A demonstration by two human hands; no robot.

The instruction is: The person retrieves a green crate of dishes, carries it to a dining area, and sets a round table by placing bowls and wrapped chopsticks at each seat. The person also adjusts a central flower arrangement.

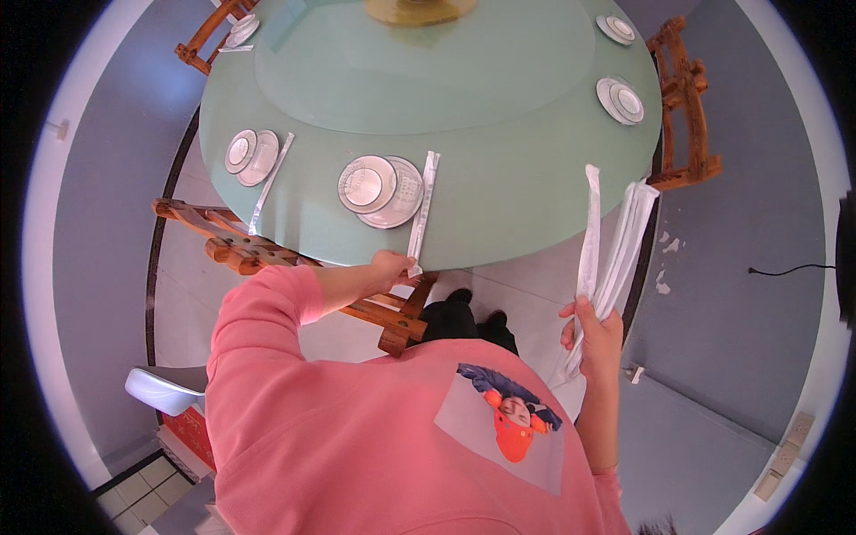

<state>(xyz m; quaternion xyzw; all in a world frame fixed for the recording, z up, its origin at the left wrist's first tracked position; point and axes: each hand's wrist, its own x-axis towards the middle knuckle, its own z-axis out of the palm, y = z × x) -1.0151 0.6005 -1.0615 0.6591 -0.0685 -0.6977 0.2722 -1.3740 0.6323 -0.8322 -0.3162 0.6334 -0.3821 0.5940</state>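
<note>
My left hand (393, 267) grips the near end of a wrapped chopstick packet (424, 207) at the table's front edge. The packet lies on the round green table (508, 200), just right of a stacked bowl and saucer set (374, 190). Off the table's right front edge, my right hand (595, 338) holds a bundle of white paper-wrapped chopstick packets (625, 241). One packet (590, 227) in that hand stands apart from the others. Farther left, another wrapped packet (271, 184) lies beside a second bowl and saucer set (251, 157).
A glass turntable (428, 87) covers the table's middle. More dish sets (620, 100) sit along the right rim, and another (242, 30) at far left. Wooden chairs stand at the right (689, 107), far left (207, 40) and front left (267, 251). A white plastic chair (164, 389) is behind left.
</note>
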